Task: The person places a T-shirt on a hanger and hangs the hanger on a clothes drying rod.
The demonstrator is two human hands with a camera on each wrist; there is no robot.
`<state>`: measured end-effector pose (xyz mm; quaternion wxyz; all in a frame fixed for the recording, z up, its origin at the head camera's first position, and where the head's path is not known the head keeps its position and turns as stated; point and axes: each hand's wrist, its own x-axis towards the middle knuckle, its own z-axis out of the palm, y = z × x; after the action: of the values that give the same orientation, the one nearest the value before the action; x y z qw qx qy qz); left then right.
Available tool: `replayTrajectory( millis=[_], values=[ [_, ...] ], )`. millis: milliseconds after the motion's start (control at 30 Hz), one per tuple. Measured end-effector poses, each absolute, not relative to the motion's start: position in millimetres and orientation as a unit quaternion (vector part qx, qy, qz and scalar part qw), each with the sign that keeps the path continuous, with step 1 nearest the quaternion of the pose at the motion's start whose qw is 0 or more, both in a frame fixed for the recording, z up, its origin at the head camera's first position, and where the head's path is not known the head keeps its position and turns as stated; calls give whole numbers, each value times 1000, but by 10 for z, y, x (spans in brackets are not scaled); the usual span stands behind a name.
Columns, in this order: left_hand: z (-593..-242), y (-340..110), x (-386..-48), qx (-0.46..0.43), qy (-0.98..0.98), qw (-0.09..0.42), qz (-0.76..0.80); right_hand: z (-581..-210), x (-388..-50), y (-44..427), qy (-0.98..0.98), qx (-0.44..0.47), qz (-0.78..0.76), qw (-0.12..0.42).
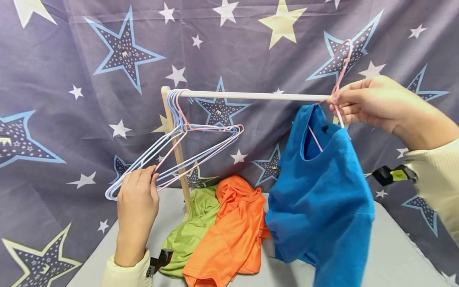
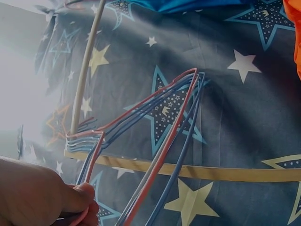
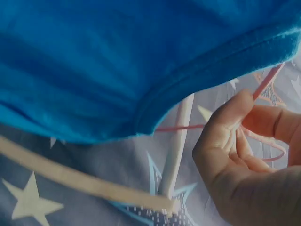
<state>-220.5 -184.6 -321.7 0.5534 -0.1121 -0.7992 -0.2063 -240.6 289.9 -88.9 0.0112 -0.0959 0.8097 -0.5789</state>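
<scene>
On the right in the head view, my right hand [image 1: 380,103] pinches a pink hanger [image 1: 346,65] just below its hook. A blue T-shirt [image 1: 322,199] hangs on that hanger, its neckline round the wire. The hook rises above the white rod [image 1: 251,95], apart from it. At the left, my left hand [image 1: 138,203] grips the lower left part of several blue and pink hangers [image 1: 183,126] hooked on the rod. The left wrist view shows the thumb and fingers closed on wires of these hangers [image 2: 162,156]; exactly how many cannot be made out.
A wooden post [image 1: 183,175] supports the rod's left end. Below it, a green garment [image 1: 193,227] and an orange garment [image 1: 233,227] lie on the grey table [image 1: 93,259]. A star-patterned curtain [image 1: 71,131] hangs behind.
</scene>
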Motion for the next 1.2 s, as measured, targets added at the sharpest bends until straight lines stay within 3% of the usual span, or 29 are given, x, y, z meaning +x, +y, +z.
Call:
replayTrajectory(
  millis=[500,900,1200],
  values=[
    [-3205,-1855,-2197,-113,-793,554,-225,-847,-2360,3161,861,-53,-506,-4],
    [-3200,-1859,-2186,-113,-789,557,-233,-948,-2292,3203,934,-48,-347,-73],
    [-3199,-1861,-2170,-115,-786,556,-243,-1062,-2281,3177,956,-44,-279,-84]
  ],
)
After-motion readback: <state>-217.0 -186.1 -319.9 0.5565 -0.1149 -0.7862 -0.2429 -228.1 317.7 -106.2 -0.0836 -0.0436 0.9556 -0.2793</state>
